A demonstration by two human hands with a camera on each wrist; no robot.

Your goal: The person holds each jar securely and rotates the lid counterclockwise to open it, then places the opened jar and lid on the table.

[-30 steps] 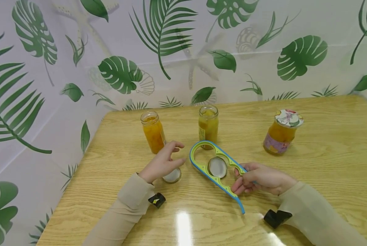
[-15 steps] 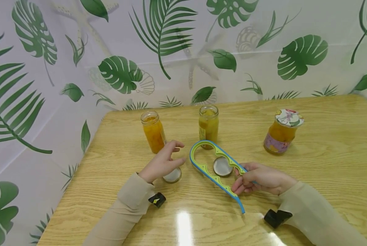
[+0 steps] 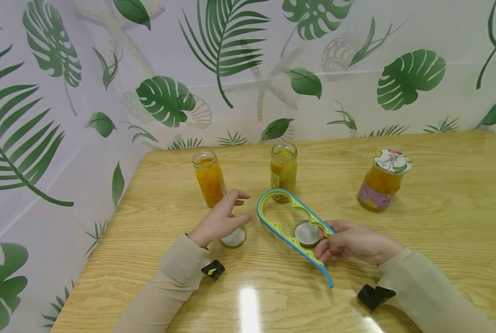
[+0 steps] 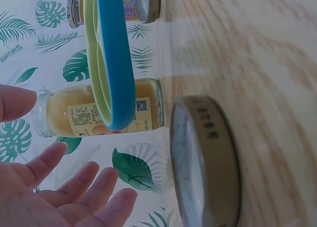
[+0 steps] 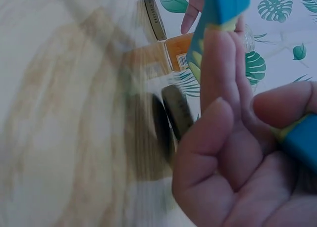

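My right hand [image 3: 352,243] grips the handle ends of a green and blue jar opener [image 3: 274,231], held above the wooden table. Seen through the opener, beside my right fingertips, is a round metal lid [image 3: 306,232]; in the right wrist view this lid [image 5: 177,108] is tilted, and I cannot tell whether it touches the table. My left hand [image 3: 223,219] hovers with relaxed fingers, holding nothing, above another lid [image 3: 234,237] lying on the table. An uncapped jar of orange fruit [image 3: 210,182] stands behind it. Behind the opener's loop is an uncapped yellowish jar [image 3: 284,171].
A jar with a patterned lid and purple label [image 3: 381,182] stands at the right, its lid on. The wooden table [image 3: 451,185] meets a leaf-printed cloth [image 3: 356,92] at the back; the cloth also runs along the left side.
The lid seen through the opener has shifted right and toward me, out of the opener's middle to beside my right fingers. Both hands keep nearly the same place; the view has shifted slightly.
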